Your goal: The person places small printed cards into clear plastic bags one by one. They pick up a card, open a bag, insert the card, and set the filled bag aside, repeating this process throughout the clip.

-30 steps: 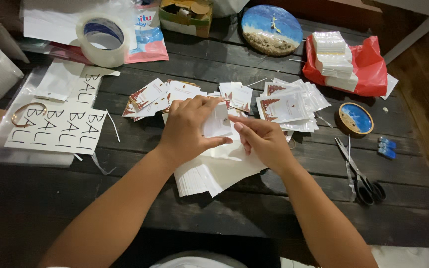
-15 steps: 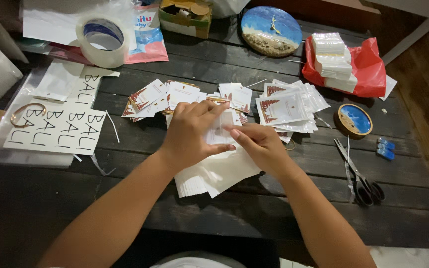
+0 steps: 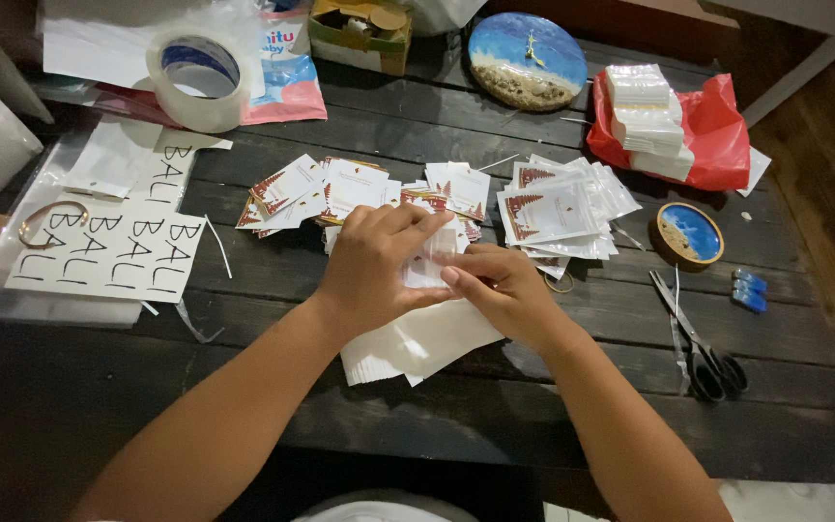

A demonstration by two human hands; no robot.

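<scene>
Hands are brought together over the middle of the dark wooden plank table (image 3: 572,406), where a small clear plastic sleeve with a white card inside (image 3: 429,263) is held between them. The left hand (image 3: 379,266) is laid over the sleeve from the left, its fingers (image 3: 408,220) curved and pressed close together, so that the thin packet appears to be steadied from above. The right hand (image 3: 504,290) is set against it from the right, the thumb and forefinger pinched on the sleeve's near right edge; whether the other fingers are curled beneath cannot be told. The sleeve is thus caught between the two sets of fingertips, only its pale middle being shown, and it is held just above a loose stack of white paper sheets (image 3: 417,343) that lies under both wrists.

Supplies are ranged within easy reach, seemingly so that each can be taken without the hands being moved far. A fan of small white cards with red corner patterns (image 3: 292,188) is spread just beyond the left hand, and a pile of cards already in clear sleeves (image 3: 558,208) lies just beyond the right. A pair of black-handled scissors (image 3: 698,338) is placed to the right, well apart from the fingers. A roll of clear packing tape (image 3: 195,77) stands at the far left.
</scene>
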